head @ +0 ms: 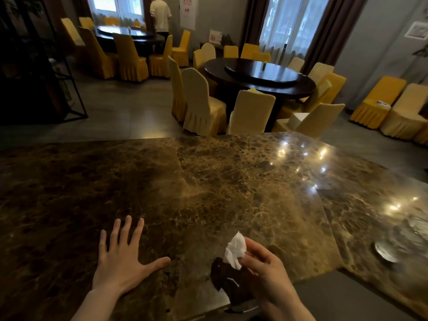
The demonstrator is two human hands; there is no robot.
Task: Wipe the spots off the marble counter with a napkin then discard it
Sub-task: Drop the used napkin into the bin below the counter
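The left hand point(120, 262) lies flat on the brown marble counter point(208, 181) in the lower left of the frame, palm down, fingers spread wide and the thumb stretched out toward the centre, gripping nothing. In the lower centre-right the right hand point(266, 272) pinches a crumpled white napkin point(236, 250) between thumb and fingertips — the paper sticks up and to the left of the fingers, held just above the counter near its lower edge. Under that hand the polished stone shows a dark reflection, and whether the napkin touches the surface cannot be told. Bright light reflections dot the counter toward the right of the frame, where a small round metal object point(385, 252) sits blurred. Beyond the counter, in the upper centre-right, a dark round table point(259, 77) stands ringed by yellow-covered chairs point(201, 100) — a person point(160, 15) stands at the upper left by another table.
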